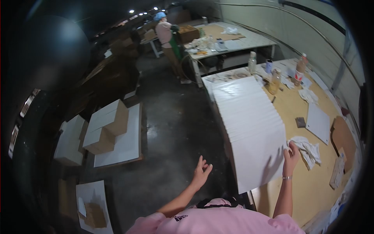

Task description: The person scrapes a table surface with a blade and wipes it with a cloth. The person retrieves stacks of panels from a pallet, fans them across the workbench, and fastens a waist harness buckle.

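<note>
A long overlapping row of white panels point(255, 117) lies along the table's left edge. My left hand point(201, 174) is out over the floor, to the left of the nearest panel, with its fingers apart and nothing in them. By the right edge of that panel is my right hand point(290, 158), thumb and fingers apart, a bracelet on the wrist. Its fingertips overlap the edge of a crumpled white cloth point(307, 151) on the table. A shadow of the hand falls across the near panel.
Bottles point(275, 82), a dark block point(300, 122) and a loose white board point(318, 123) are on the table point(269, 212). White-topped stacks point(107, 121) stand on the floor to the left. A person point(165, 35) in a blue cap works at a farther table point(253, 37).
</note>
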The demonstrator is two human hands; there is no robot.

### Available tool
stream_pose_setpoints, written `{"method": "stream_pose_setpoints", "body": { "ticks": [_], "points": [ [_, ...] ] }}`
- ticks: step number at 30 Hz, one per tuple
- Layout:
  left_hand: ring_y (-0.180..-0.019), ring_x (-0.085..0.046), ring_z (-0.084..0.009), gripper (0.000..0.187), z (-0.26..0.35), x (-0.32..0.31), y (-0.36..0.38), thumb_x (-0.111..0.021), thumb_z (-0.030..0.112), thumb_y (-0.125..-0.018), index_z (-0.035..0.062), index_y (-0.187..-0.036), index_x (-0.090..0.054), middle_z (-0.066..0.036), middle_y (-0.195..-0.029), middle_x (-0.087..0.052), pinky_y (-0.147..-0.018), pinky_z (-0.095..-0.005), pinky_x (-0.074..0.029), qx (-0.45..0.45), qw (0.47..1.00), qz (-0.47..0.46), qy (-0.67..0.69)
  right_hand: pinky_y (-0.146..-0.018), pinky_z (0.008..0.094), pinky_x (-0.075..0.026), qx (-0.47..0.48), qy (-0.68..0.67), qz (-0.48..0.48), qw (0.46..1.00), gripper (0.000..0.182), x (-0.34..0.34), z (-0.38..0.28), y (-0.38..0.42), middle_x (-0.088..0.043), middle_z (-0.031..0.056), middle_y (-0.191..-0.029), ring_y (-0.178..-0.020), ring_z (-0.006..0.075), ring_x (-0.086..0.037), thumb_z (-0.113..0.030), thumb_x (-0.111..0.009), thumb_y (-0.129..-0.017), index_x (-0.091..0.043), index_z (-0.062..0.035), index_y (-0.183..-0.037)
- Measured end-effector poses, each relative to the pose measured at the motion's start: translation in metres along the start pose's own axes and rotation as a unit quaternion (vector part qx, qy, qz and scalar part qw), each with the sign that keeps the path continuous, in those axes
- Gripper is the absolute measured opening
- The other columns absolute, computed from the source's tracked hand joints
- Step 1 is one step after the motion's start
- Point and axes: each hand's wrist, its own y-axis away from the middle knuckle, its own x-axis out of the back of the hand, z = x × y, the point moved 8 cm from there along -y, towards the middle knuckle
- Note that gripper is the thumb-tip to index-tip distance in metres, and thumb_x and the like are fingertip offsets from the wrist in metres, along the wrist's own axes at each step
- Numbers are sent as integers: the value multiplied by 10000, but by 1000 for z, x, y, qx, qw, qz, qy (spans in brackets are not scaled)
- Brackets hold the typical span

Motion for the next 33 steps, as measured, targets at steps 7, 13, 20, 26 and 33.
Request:
{"method": "stream_pose_setpoints", "body": {
  "ticks": [7,13,20,26,33],
  "points": [
    [-1153,-533,-247,734,-59,97,79,-598,290,-895,-20,-1428,-201,-268,-1337,-434,-947,-314,-427,67,997,34,27,-772,275,-477,60,-92,-114,987,185,-131,-116,135,-576,89,-1017,-936,170,-566,69,-538,-748,-593,-10,-906],
    [-1128,-551,-237,660,-127,202,184,-626,273,-877,-41,-1375,-326,-246,-1235,-536,-930,-307,-432,133,984,101,64,-721,266,-504,31,-127,-390,912,141,-260,-152,277,-593,99,-1017,-814,158,-610,29,-620,-717,-620,23,-857],
    [-1019,-594,-195,573,-214,311,324,-654,246,-857,-52,-1297,-440,-194,-1130,-611,-872,-283,-451,250,938,230,68,-724,310,-525,40,-39,-575,816,204,-351,-163,402,-582,132,-1007,-822,226,-647,-61,-650,-737,-623,29,-918],
    [-914,-625,-194,529,-255,348,389,-638,261,-845,-47,-1252,-498,-162,-1008,-663,-800,-307,-475,248,914,307,91,-730,377,-510,153,228,-754,597,338,-429,-11,492,-676,182,-877,-809,306,-650,-285,-652,-732,-669,-13,-931],
    [-934,-633,-201,511,-297,393,359,-635,298,-834,-29,-1215,-541,-164,-1034,-666,-817,-312,-478,276,915,279,94,-526,315,-522,50,503,-808,304,320,-416,276,484,-681,88,-750,-617,168,-656,-378,-540,-868,-698,-100,-880]
  ]
}}
